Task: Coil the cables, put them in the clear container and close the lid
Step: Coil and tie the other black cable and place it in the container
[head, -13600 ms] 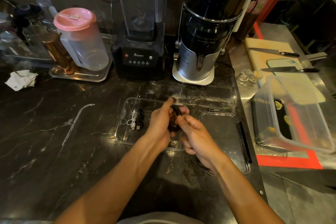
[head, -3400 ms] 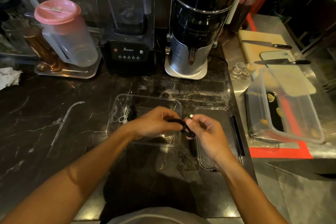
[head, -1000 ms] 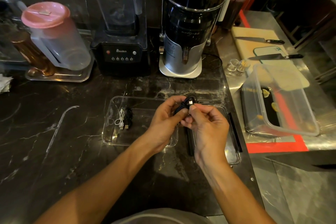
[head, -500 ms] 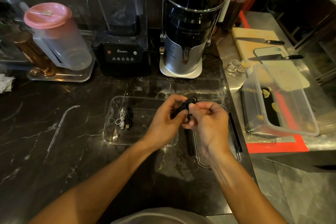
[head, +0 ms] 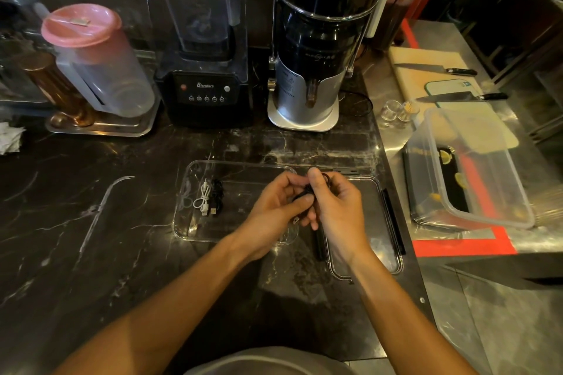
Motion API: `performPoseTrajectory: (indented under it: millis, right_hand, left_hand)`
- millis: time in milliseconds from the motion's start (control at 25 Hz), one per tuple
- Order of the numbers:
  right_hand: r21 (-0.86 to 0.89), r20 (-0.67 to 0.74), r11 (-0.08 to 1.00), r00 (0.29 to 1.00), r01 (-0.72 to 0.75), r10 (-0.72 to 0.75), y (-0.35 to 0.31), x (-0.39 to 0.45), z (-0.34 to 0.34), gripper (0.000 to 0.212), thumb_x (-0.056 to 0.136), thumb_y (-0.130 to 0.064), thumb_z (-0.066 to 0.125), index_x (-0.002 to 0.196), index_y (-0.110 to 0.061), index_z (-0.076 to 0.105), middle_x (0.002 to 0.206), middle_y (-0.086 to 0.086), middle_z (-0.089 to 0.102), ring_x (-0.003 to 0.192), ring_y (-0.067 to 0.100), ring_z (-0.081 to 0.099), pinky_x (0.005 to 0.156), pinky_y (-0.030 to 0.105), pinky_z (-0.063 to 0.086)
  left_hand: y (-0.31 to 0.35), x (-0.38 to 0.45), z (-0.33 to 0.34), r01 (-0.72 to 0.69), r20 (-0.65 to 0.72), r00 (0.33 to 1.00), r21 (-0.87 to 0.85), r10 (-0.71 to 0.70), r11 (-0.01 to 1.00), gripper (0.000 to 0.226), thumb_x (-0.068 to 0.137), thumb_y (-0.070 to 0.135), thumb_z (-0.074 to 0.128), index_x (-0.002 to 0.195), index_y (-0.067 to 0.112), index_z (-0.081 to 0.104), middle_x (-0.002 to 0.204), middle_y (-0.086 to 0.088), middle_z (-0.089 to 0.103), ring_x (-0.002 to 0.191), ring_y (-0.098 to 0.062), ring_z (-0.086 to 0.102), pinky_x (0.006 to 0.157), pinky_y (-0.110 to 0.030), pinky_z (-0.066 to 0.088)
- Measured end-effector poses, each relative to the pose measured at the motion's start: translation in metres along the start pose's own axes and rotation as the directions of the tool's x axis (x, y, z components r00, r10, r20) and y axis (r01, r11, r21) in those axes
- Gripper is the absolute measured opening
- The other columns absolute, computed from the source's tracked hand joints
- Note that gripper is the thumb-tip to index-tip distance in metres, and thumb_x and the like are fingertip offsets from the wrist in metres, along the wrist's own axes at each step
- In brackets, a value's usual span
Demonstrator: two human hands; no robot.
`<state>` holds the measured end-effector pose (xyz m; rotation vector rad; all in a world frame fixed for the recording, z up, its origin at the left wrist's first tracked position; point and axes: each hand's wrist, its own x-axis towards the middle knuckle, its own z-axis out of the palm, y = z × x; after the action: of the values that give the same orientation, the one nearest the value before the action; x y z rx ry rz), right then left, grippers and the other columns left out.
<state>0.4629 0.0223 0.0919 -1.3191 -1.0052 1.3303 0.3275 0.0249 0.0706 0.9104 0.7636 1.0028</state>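
Head view: the black cable (head: pixel 304 193) sits bunched between both hands just above the counter (head: pixel 91 253), at about 1 o'clock from the frame's middle, over the gap between the box (head: pixel 182 222) and the lid (head: pixel 393 222). Left hand (head: pixel 274 210) has thumb and fingers curled round the coil; right hand (head: pixel 335 204) pinches it from the 3 o'clock side, thumb up at 12. A metal plug tip (head: pixel 295 220) pokes out under the left fingers. In the box, at 9 o'clock from the hands, a white cable (head: pixel 203 198) and another black one (head: pixel 217 196) lie coiled side by side. The lid lies flat at 3 o'clock of the box, partly under the right wrist. Further out, at 12 o'clock, stand a blender (head: pixel 201 70) and a juicer (head: pixel 310 64). My guess is the coil is nearly wound, and the risk is spring-back: if the loose end is not tucked, the loops may open once let go and foul the rim, so the lid would not seat. A loose pinch could also drop the bundle onto the counter short of the box
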Motion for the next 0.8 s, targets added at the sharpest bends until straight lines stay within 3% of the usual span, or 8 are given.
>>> performPoseTrajectory:
  millis: [120,200,280,400,680,800]
  right_hand:
    - [0.184,0.127,0.966,0.979,-0.181,0.160,-0.004,0.003,-0.008,0.044,0.106,-0.037,0.048,0.103,0.003,0.066,0.056,0.014,0.049,0.047,0.024,0.053,0.048,0.029,0.052]
    - [0.317,0.249,0.907,0.947,-0.278,0.204,-0.006,0.006,-0.016,0.027,0.105,-0.017,0.048,0.110,0.003,0.066,0.059,0.014,0.052,0.053,0.023,0.062,0.052,0.031,0.057]
    - [0.342,0.271,0.889,0.938,-0.304,0.216,-0.003,0.007,-0.021,0.020,0.101,0.001,0.048,0.114,0.004,0.062,0.062,0.016,0.058,0.056,0.024,0.068,0.053,0.029,0.059]
    - [0.364,0.298,0.881,0.934,-0.301,0.196,0.002,0.011,-0.027,0.020,0.097,0.000,0.054,0.114,0.004,0.063,0.068,0.018,0.063,0.060,0.025,0.072,0.056,0.028,0.062]
    - [0.424,0.285,0.842,0.932,-0.333,0.224,0.016,0.025,-0.029,0.016,0.097,-0.009,0.056,0.099,-0.005,0.071,0.060,0.005,0.060,0.051,0.015,0.063,0.054,0.026,0.058]
    - [0.405,0.241,0.848,0.934,-0.343,0.263,0.017,0.030,-0.022,0.014,0.099,-0.007,0.054,0.100,-0.005,0.068,0.060,0.003,0.061,0.049,0.013,0.059,0.051,0.028,0.055]
  left_hand:
    - [0.001,0.000,-0.006,0.128,-0.004,0.991,-0.247,-0.134,0.961,0.034,0.100,0.001,0.053,0.132,-0.009,0.049,0.085,-0.014,0.061,0.070,-0.019,0.060,0.063,-0.027,0.052]
    - [0.003,0.001,-0.012,0.200,0.042,0.979,-0.341,-0.197,0.919,0.036,0.098,0.003,0.056,0.134,-0.005,0.052,0.090,-0.014,0.062,0.073,-0.016,0.059,0.063,-0.025,0.052]
    - [0.004,0.000,-0.013,0.241,0.082,0.971,-0.378,-0.226,0.894,0.033,0.097,0.004,0.058,0.129,0.000,0.055,0.091,-0.012,0.064,0.073,-0.014,0.060,0.063,-0.024,0.053]
    - [0.005,0.002,-0.011,0.247,0.087,0.969,-0.392,-0.232,0.886,0.027,0.096,0.004,0.056,0.123,0.002,0.057,0.089,-0.010,0.065,0.070,-0.012,0.061,0.061,-0.023,0.052]
    - [0.002,-0.002,-0.008,0.182,0.048,0.983,-0.178,-0.176,0.967,0.024,0.102,0.000,0.053,0.125,0.005,0.053,0.091,-0.007,0.064,0.076,-0.013,0.063,0.067,-0.024,0.054]
    - [-0.007,0.000,-0.015,0.111,-0.056,0.992,-0.039,-0.113,0.993,0.024,0.100,0.001,0.057,0.124,-0.001,0.055,0.099,-0.013,0.067,0.085,-0.021,0.067,0.079,-0.032,0.057]
